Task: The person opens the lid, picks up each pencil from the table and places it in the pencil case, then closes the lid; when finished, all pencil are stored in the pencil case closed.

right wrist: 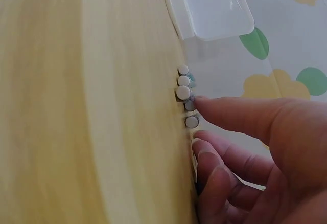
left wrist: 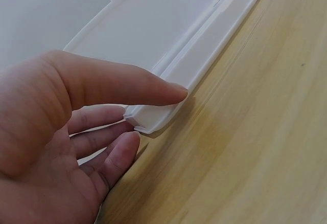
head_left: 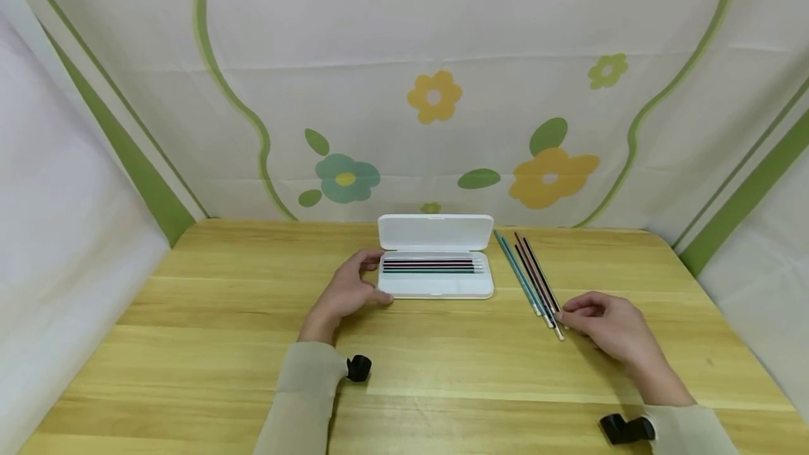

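A white pencil case (head_left: 436, 288) lies with its lid (head_left: 436, 232) raised, and several dark and green pencils (head_left: 430, 267) rest side by side inside. My left hand (head_left: 346, 290) grips the case's left end, thumb along the front edge and fingers around the side and back corner. To the right of the case, several loose pencils (head_left: 531, 276), teal, black and reddish, lie slanted on the table. My right hand (head_left: 607, 325) is at their near ends. In the right wrist view, the thumb touches beside the white pencil ends (right wrist: 183, 92), with the index fingertip just apart from it.
The wooden table (head_left: 442, 378) ends at the back against a white cloth (head_left: 379, 104) printed with flowers. Similar cloth hangs at both sides. Each wrist wears a small black camera device (head_left: 359, 368).
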